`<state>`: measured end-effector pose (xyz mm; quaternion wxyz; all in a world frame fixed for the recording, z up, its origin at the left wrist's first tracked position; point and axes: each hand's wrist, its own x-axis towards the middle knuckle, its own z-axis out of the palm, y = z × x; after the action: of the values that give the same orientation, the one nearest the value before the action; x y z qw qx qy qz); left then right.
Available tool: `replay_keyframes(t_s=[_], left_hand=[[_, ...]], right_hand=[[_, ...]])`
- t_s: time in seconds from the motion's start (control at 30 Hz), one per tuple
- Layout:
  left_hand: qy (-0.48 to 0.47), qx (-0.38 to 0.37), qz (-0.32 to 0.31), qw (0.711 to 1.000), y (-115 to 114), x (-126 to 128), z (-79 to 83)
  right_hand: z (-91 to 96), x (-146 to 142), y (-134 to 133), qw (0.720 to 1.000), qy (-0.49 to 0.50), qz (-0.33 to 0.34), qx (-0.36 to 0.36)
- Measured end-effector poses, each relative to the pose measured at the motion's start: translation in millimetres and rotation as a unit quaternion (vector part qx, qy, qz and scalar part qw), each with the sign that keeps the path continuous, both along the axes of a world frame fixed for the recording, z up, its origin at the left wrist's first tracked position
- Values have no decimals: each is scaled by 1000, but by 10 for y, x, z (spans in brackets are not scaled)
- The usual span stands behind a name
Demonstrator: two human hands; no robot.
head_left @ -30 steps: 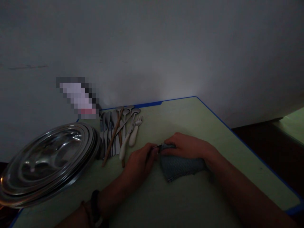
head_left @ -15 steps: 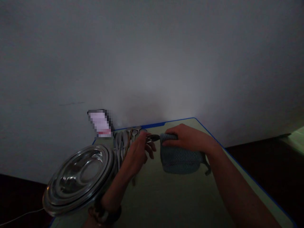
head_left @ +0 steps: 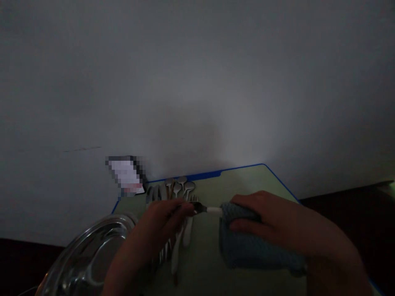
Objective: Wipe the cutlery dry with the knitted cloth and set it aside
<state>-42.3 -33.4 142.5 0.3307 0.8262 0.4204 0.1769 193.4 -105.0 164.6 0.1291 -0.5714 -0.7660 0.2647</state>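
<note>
- The left hand [head_left: 154, 224] is pinching the metal end of a white-handled utensil [head_left: 212, 210], with the fingers pressed together around it. The light is too dim to show the shape of the tip.
- The right hand [head_left: 277, 224] is closing over a blue-grey cloth [head_left: 247, 253] and gripping the fold that is wrapping the handle end.
- The utensil is lying roughly level between the two hands, over the green table [head_left: 243, 179] and just in front of the cutlery row [head_left: 177, 190].
- The utensil is looking light and stiff. Its smooth handle is probably slippery, so the neck where metal meets handle is looking like the surest hold.
- The cloth is looking soft and limp, best gripped at a bunched fold.
- A stack of steel plates [head_left: 86, 259] is sitting beside the left forearm.
</note>
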Motion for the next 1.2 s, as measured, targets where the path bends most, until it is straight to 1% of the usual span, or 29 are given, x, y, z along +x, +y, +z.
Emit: replay_keyframes(t_s=[0.07, 0.13, 0.23, 0.27, 0.33, 0.43, 0.5, 0.57, 0.7, 0.83, 0.9, 1.03, 1.07, 1.2], left_hand=[[-19, -3, 17, 1000, 57, -43, -39], [-53, -12, 43, 998, 55, -50, -63], [-99, -67, 85, 989, -21, -21, -60], [-96, -84, 85, 988, -53, -10, -48], [-84, -98, 69, 989, -108, 8, -10], [-84, -74, 42, 993, -168, 29, 56], [-89, -58, 45, 993, -208, 43, 85], [-86, -43, 46, 994, -252, 57, 99], [-68, -9, 15, 998, -314, 60, 117], [-10, 8, 3, 1000, -308, 54, 145], [13, 9, -2, 1000, -315, 87, 150], [15, 30, -25, 999, -384, 207, 150], [17, 33, -31, 999, -400, 228, 152], [4, 26, -53, 998, -391, 219, 171]], right_hand=[[4, -9, 9, 1000, 7, -11, 10], [-3, -21, 27, 999, 17, -21, 39], [-27, -27, 31, 995, 14, -42, 94], [-35, -25, 20, 994, 10, -45, 103], [-44, -20, -19, 993, 4, -43, 106], [-26, -27, -87, 997, 10, -19, 76], [4, -46, -118, 999, 18, 1, 49], [39, -72, -134, 999, 26, 9, 37], [94, -116, -124, 998, 29, 23, 50], [126, -120, -96, 996, 28, 50, 71], [134, -107, -89, 996, 29, 43, 77], [138, -65, -85, 997, 30, 13, 66], [141, -52, -85, 998, 28, 17, 59], [164, 19, -104, 996, 49, 70, 35]])
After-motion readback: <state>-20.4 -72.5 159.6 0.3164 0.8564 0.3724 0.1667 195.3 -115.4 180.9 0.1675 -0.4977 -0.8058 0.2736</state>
